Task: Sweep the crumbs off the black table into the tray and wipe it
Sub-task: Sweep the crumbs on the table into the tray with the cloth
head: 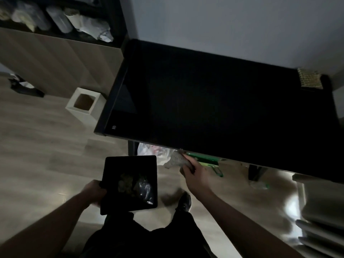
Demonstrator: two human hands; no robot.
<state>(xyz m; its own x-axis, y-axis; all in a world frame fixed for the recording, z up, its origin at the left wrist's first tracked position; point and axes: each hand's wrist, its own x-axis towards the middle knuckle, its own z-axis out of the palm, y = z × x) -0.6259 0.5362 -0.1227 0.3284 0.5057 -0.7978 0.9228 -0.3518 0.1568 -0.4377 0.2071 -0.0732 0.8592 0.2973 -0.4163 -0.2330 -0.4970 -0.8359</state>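
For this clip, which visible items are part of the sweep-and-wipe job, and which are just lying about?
Job:
black table
tray with crumbs, held by left hand
cloth gripped by right hand at the table's near edge

Lying about:
white bin on the floor
woven mat on the table's far corner
plastic bag under the table

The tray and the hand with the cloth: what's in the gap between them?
In the head view, only bare wood floor shows between the tray and the right hand gripping the cloth.
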